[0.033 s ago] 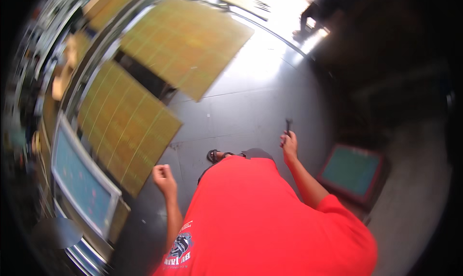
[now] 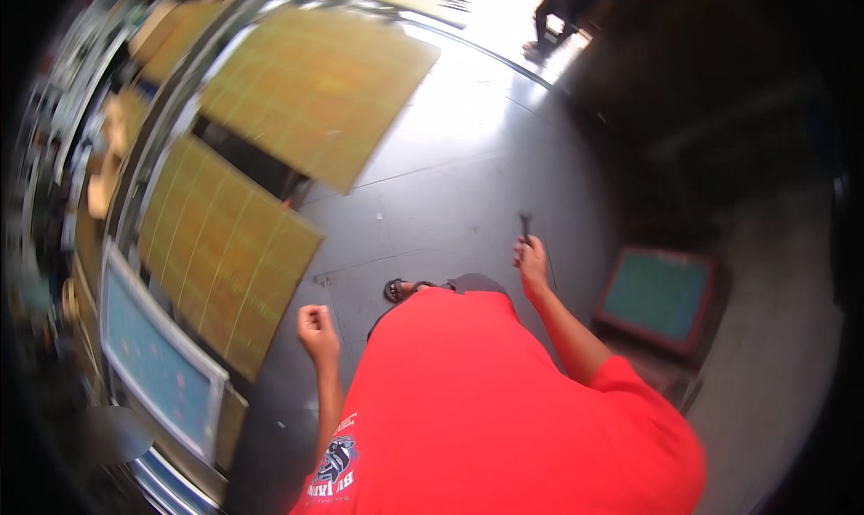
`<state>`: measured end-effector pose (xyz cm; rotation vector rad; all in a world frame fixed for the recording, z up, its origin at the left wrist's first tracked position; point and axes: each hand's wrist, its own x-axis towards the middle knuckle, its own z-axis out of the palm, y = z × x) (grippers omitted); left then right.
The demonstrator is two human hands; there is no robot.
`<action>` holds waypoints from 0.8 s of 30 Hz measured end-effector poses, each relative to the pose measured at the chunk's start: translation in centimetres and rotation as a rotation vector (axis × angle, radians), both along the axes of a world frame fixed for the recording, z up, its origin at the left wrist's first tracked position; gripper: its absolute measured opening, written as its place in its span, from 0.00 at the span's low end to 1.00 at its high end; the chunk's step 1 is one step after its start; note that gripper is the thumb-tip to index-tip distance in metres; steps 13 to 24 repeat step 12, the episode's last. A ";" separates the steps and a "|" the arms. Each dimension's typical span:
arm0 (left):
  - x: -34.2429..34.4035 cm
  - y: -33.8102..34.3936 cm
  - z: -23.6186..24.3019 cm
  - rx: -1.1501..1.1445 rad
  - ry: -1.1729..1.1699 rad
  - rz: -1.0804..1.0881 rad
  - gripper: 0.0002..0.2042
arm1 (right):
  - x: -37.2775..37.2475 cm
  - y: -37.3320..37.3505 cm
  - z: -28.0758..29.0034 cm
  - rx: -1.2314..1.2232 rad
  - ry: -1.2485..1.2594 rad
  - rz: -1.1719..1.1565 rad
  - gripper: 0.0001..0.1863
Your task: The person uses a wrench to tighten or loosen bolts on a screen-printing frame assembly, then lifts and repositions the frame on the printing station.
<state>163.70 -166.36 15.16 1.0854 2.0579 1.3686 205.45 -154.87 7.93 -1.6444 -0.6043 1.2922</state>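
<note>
My right hand is wrapped around a dark open-end wrench, held upright with its forked end pointing away from me. The lower part of the wrench is hidden inside my fingers. On the other side, my left hand hangs in the air with the fingers curled in and no object showing in it. It is nearest to the corner of a yellow-brown panel with light grid lines, without touching it.
Another gridded panel lies farther off at the left. Beside me on the left leans a white-framed blue screen. A red-framed green panel stands low at the right. Grey floor runs between; a person in dark clothing is at the far end.
The panels at the left have shifted slightly leftward in view. My left hand has moved a little right, and my right hand with the wrench a little left.
</note>
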 end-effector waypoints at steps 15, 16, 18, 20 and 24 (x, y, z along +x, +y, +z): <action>14.7 15.5 0.9 -0.462 0.094 -1.257 0.07 | 3.0 -14.2 2.8 0.097 -0.010 -0.541 0.16; 14.7 15.5 0.9 -0.462 0.094 -1.257 0.07 | 3.0 -14.2 2.8 0.097 -0.010 -0.541 0.16; 14.7 15.5 0.9 -0.462 0.094 -1.257 0.07 | 3.0 -14.2 2.8 0.097 -0.010 -0.541 0.16; 14.7 15.5 0.9 -0.462 0.094 -1.257 0.07 | 3.0 -14.2 2.8 0.097 -0.010 -0.541 0.16; 14.7 15.5 0.9 -0.462 0.094 -1.257 0.07 | 3.0 -14.2 2.8 0.097 -0.010 -0.541 0.16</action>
